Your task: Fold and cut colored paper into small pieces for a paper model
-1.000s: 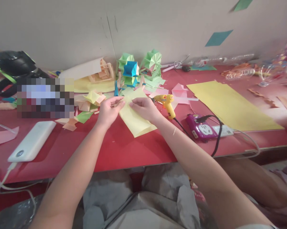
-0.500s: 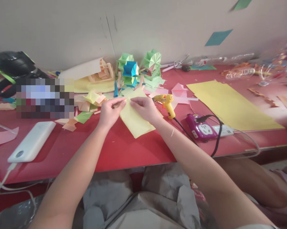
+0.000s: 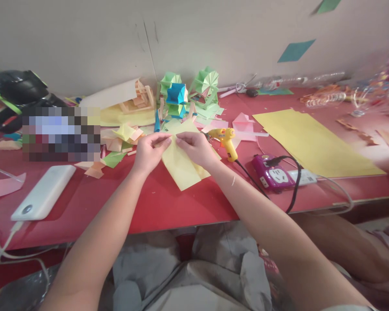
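At the centre of the frame, my left hand point(image 3: 148, 152) and right hand point(image 3: 196, 147) meet over a pale yellow paper sheet point(image 3: 183, 166) lying on the red table point(image 3: 168, 203). Both hands pinch the sheet's upper edge, fingertips almost touching each other. Compared with a second ago, the two hands have drawn closer together and the sheet's top now looks gathered between them, with its lower corner shifted slightly toward the bottom of the frame. I judge this as a fold being pressed along the top edge, with the creasing under way rather than finished.

Just right of my right hand lies a yellow glue gun point(image 3: 226, 140), its black cord running to a purple power strip point(image 3: 272, 175). Further right, a large yellow sheet point(image 3: 314, 144) lies flat. Above my hands, toward the upper centre, stand green and blue folded paper models point(image 3: 188, 93). At the left, a white power bank point(image 3: 44, 192) rests near the table's front edge, well apart from my hands.
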`<state>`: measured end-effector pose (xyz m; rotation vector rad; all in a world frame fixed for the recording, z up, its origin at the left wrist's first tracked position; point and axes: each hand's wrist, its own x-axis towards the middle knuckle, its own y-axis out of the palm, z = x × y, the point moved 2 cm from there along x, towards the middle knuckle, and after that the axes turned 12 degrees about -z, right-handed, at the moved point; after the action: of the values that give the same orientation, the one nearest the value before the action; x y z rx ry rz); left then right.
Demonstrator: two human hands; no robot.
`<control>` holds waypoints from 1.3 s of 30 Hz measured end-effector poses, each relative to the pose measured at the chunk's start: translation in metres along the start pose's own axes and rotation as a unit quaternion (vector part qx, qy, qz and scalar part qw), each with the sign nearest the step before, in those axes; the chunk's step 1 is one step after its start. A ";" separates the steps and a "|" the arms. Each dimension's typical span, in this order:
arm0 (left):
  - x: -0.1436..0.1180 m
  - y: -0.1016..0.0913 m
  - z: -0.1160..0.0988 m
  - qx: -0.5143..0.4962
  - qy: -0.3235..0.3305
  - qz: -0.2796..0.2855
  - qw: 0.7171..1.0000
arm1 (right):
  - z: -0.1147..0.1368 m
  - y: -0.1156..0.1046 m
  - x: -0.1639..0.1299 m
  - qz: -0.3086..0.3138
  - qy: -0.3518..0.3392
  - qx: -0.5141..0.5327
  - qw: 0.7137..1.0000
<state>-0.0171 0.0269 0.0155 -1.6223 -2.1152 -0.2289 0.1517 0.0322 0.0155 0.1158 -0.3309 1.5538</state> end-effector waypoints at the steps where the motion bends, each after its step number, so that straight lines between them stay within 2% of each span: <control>1: 0.000 0.000 0.000 -0.001 -0.001 0.000 1.000 | -0.001 0.000 0.000 -0.006 0.004 0.000 1.000; 8: -0.001 0.000 -0.001 0.003 -0.018 0.005 1.000 | -0.003 0.000 0.001 -0.029 -0.011 0.002 1.000; 18: -0.001 0.001 0.002 0.002 0.008 0.033 0.999 | 0.006 -0.002 -0.003 -0.024 -0.026 -0.020 0.999; 23: -0.001 0.001 0.000 0.015 0.005 0.012 1.000 | 0.008 -0.002 -0.004 -0.013 -0.048 -0.030 0.998; 26: -0.001 0.001 -0.001 0.018 -0.001 -0.004 1.000 | 0.006 -0.002 -0.004 -0.022 -0.034 -0.022 0.999; 30: -0.002 0.001 -0.003 -0.002 -0.004 -0.009 1.000 | 0.005 -0.001 -0.003 -0.038 -0.032 -0.015 0.999; 39: -0.003 0.000 -0.007 0.008 0.001 -0.024 1.000 | 0.007 -0.002 -0.005 -0.035 -0.057 -0.028 0.997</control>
<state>-0.0147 0.0215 0.0208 -1.5628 -2.1515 -0.2272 0.1525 0.0254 0.0209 0.1710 -0.4555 1.4705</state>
